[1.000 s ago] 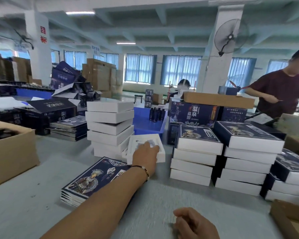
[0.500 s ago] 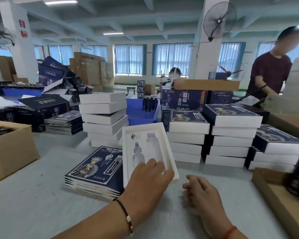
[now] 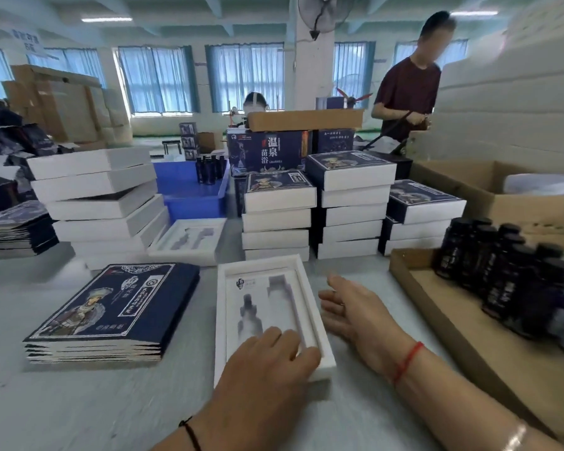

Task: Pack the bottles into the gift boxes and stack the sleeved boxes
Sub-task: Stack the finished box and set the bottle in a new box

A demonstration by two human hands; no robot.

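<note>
- Under the left hand (image 3: 267, 362): open white gift box (image 3: 241, 307) lies flat on the grey table (image 3: 79, 411). Fingers are laid over its near right corner, lightly bent, resting rather than pinching. Two bottle-shaped recesses in its insert are unfilled.
- Just right of that box: right hand (image 3: 352, 307), palm side toward the box wall, fingers straight and loose, holding nothing. Contact with the wall cannot be told.
- Further right of the right hand: dark bottles (image 3: 502, 271) stand grouped in a shallow cardboard tray (image 3: 443, 307).
- Left of the left hand: stack of dark blue printed sleeves (image 3: 111, 307).
- Beyond both hands: a second open white box (image 3: 189, 239), stacks of white boxes (image 3: 101, 203), stacks of sleeved boxes (image 3: 349, 203).
</note>
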